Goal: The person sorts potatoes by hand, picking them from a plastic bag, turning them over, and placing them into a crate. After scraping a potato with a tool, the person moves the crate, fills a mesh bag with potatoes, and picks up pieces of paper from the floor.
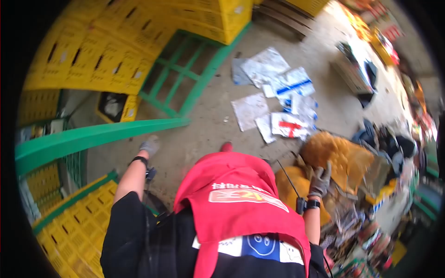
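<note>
My left hand (149, 146), in a grey work glove, hangs over the concrete floor just below a green metal bar (106, 136). Nothing shows in it, and its fingers look loosely stretched. My right hand (319, 182), gloved as well, is open with its fingers apart. It overlaps the edge of a bulging orange-yellow plastic bag (340, 155) in this view. Another yellow bag (293, 185) lies between that hand and my red apron (232, 176). Ahead on the floor lies a spread of flattened white plastic packaging (250, 110), some with blue or red marks.
Stacked yellow crates (102, 60) and a green grid frame (178, 69) stand at the left. At the right are a box (350, 74), dark cloth-like items (394, 141) and a heap of mixed litter (357, 231). A wooden pallet (282, 18) is at the top.
</note>
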A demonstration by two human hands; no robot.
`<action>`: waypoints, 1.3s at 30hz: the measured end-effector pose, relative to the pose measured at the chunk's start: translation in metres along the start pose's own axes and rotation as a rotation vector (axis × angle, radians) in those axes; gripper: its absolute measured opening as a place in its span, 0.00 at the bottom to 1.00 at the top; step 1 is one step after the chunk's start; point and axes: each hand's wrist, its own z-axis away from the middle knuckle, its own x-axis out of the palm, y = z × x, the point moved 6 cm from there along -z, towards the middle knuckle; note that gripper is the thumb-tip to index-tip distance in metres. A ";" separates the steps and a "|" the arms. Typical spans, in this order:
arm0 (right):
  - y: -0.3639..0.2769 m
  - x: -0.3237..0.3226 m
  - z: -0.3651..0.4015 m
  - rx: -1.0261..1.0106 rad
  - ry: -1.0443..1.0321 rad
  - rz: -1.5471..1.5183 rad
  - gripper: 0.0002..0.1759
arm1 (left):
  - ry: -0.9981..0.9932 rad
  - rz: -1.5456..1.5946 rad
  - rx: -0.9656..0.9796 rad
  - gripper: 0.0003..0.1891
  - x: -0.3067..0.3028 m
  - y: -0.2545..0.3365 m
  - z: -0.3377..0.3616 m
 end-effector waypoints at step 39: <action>-0.079 0.919 -0.312 0.845 -0.606 -0.209 0.58 | -0.169 -0.106 0.626 0.32 0.046 0.445 -0.412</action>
